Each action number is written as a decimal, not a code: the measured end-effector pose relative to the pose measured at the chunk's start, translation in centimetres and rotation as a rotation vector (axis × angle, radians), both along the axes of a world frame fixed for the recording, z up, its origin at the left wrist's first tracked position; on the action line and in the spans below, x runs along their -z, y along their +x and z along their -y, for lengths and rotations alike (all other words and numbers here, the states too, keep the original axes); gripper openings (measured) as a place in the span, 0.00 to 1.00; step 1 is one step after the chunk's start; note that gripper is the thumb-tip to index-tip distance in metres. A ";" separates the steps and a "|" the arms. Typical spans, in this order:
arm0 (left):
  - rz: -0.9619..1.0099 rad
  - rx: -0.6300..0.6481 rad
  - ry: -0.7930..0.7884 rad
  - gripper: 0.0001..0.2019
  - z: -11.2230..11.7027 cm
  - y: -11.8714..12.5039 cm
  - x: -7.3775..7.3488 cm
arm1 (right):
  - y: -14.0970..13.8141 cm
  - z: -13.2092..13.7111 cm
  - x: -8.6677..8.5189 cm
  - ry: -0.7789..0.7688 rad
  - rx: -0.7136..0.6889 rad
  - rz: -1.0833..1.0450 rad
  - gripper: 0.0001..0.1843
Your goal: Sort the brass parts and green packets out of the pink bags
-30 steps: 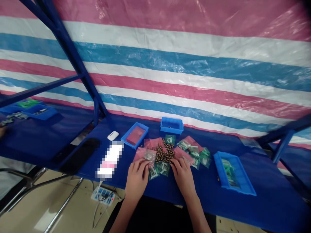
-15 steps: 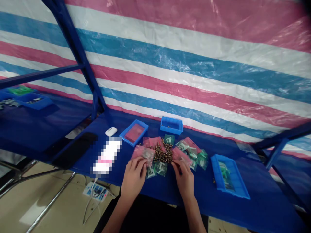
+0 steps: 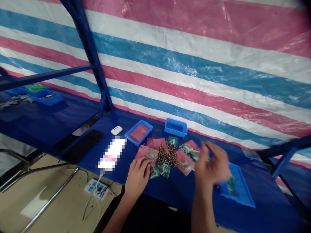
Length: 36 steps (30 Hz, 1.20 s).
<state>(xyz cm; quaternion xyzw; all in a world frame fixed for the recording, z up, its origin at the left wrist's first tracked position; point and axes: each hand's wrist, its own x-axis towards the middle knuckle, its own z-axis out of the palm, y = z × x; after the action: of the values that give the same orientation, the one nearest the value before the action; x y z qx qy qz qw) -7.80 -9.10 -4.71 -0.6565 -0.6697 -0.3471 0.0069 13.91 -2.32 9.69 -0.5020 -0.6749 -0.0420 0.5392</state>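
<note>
We see the brass screw pile (image 3: 166, 156) on the blue tabletop (image 3: 194, 194), up and right of our left hand (image 3: 137, 179), which is the nearer hand, loosely curled and open, fingers lying on a pink zip bag (image 3: 145, 153). The pile runs longer away from us than across. Our right hand (image 3: 211, 163) is raised and blurred, fingers apart, near a blue bin (image 3: 239, 194); we cannot tell if it holds anything. Bags crowd the pile's edges.

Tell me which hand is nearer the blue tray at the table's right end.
Right. The right hand is raised, blurred, just left of the blue tray; the left hand sits much farther away, at a pink bag.
</note>
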 end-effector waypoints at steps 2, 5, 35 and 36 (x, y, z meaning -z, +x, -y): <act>-0.004 -0.003 0.011 0.13 0.0 0.0 0.0 | -0.7 -4.1 3.5 -0.194 -0.022 0.085 0.25; 0.007 0.005 0.010 0.12 0.0 0.0 0.1 | -0.4 -5.3 9.1 -0.432 0.022 0.157 0.28; 0.038 0.008 -0.023 0.13 0.3 0.0 -0.2 | -0.6 2.3 14.1 -0.295 -0.148 0.235 0.11; 0.036 0.007 -0.023 0.13 0.3 0.0 -0.2 | -0.6 2.8 13.1 -0.249 -0.137 0.189 0.10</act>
<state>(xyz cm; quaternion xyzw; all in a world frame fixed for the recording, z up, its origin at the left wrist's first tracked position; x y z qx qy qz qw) -7.79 -9.38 -4.52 -0.6526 -0.6713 -0.3513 -0.0137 13.30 -5.11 -3.45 -0.5115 -0.7553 0.0319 0.4086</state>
